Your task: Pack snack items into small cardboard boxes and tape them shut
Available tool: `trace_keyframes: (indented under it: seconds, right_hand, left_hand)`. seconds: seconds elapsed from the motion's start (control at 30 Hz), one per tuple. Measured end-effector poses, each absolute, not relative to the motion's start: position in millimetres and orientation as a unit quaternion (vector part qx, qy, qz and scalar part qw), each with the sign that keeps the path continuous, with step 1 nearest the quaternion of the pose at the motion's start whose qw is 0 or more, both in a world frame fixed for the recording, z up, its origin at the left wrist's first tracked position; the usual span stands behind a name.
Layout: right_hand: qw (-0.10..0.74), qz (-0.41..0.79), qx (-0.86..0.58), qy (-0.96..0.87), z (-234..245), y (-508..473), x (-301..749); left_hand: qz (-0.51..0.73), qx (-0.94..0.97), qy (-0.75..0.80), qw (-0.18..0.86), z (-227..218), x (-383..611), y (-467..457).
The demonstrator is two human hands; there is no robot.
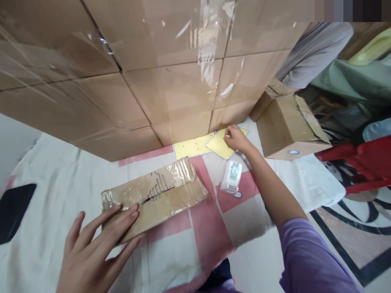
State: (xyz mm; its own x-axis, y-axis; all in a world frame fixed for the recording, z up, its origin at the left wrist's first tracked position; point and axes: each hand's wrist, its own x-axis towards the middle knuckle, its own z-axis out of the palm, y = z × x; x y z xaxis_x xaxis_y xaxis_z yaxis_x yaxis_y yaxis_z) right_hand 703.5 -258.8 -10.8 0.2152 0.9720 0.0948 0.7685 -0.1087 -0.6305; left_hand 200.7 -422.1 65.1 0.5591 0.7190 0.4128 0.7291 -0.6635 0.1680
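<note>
My left hand [100, 244] grips the near left corner of a flat, tape-covered cardboard box [166, 203], with fingers on top and the thumb along its near edge. Black pen strokes and a dark slit mark the box's top. Farther off, my right hand [235, 138] has its fingers pinched together at a yellow sheet [220, 147] with a wavy blue edge. That sheet overlaps another yellow dotted sheet [191, 145] on the cloth. Below my right hand lies a small white plastic device [231, 177], a small blue-edged tab showing beside it.
A tall wall of taped cartons [171, 89] stands right behind the sheets. An open carton [282, 126] sits at the right, with a person's grey sleeve [317, 53] behind it. A dark phone-like slab [15, 211] lies far left on the checked cloth [210, 228]. A red stool [363, 162] stands right.
</note>
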Motion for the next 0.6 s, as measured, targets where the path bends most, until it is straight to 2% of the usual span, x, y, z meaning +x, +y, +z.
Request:
trace_keyframes:
  seconds: [0.13, 0.23, 0.33, 0.5, 0.6]
  right_hand:
    - [0.358, 0.231, -0.709, -0.562, 3.8, -276.9, 697.2]
    - [0.488, 0.27, -0.657, -0.507, 25.4, -310.8, 673.8]
    - [0.581, 0.229, -0.598, -0.503, 45.8, -358.9, 629.2]
    - [0.628, 0.244, -0.521, -0.524, 51.9, -420.1, 557.4]
    - [0.607, 0.248, -0.493, -0.572, 40.4, -429.6, 541.9]
  left_hand:
    - [-0.219, -0.888, -0.404, 0.006, 65.8, 194.1, -415.9]
    - [-0.217, -0.896, -0.388, 0.001, 65.7, 184.8, -409.5]
    - [-0.23, -0.898, -0.374, -0.024, 67.1, 174.1, -406.2]
    - [-0.2, -0.896, -0.393, -0.051, 70.7, 155.6, -412.4]
    - [-0.213, -0.89, -0.399, -0.064, 70.6, 146.8, -417.9]
